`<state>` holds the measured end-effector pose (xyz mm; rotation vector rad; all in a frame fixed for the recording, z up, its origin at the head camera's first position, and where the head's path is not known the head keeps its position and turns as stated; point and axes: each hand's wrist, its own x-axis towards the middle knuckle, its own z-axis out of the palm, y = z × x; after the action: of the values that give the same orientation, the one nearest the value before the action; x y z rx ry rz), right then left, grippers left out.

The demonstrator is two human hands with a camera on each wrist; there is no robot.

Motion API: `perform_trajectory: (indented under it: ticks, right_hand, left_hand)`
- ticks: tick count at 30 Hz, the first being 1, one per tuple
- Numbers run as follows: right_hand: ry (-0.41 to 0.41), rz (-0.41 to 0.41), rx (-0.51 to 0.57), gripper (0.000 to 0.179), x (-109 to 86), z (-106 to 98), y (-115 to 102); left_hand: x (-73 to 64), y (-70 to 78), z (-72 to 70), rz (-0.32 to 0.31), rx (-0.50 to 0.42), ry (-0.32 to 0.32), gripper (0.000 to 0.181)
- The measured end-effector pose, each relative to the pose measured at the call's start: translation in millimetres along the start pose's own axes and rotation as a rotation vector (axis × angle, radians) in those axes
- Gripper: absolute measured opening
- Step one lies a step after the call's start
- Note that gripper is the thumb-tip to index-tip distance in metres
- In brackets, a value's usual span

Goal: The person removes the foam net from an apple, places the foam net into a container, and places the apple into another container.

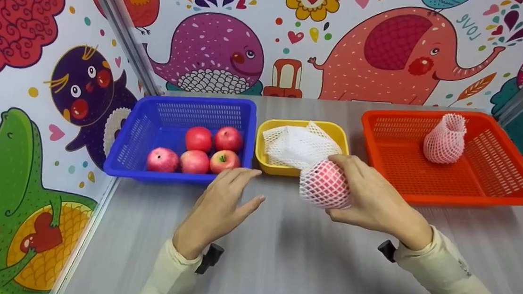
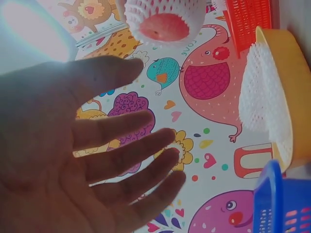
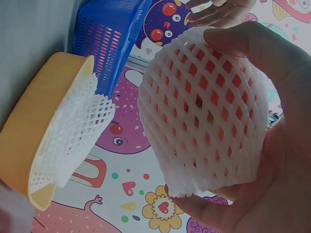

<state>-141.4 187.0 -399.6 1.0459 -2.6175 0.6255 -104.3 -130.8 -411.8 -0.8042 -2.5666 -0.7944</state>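
In the head view my right hand grips an apple in a white foam net, held above the table in front of the yellow basket. The right wrist view shows the net stretched round the red fruit, with thumb and fingers curled about it. My left hand hovers near the front of the blue basket, its fingers extended and apart from the fruit. Seen in the left wrist view, that palm holds nothing, and the netted apple's bare red end shows beyond the thumb.
The blue basket at left contains several apples. Foam nets lie in the yellow basket between the other two. At right, the orange basket contains one netted fruit. Printed panels stand behind and at the left.
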Motion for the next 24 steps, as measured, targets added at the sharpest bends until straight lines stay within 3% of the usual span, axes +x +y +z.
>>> perform_trajectory:
  ticks: [5,11,16,24]
  right_hand:
    - [-0.011,-0.012,0.017,0.09,2.4,-1,-4]
    - [-0.023,-0.016,0.039,0.092,6.2,-1,-12]
    - [-0.001,-0.056,0.058,0.09,10.5,1,-18]
    - [-0.036,-0.118,0.117,0.092,14.2,8,-28]
  left_hand:
    - [5.9,5.2,10.9,0.02,-0.104,0.006,0.034]
    - [19.3,14.4,26.2,0.091,-0.285,0.019,0.025]
    - [26.6,17.1,34.8,0.128,-0.402,0.023,0.037]
    - [34.4,14.6,39.8,0.113,-0.437,-0.086,0.061]
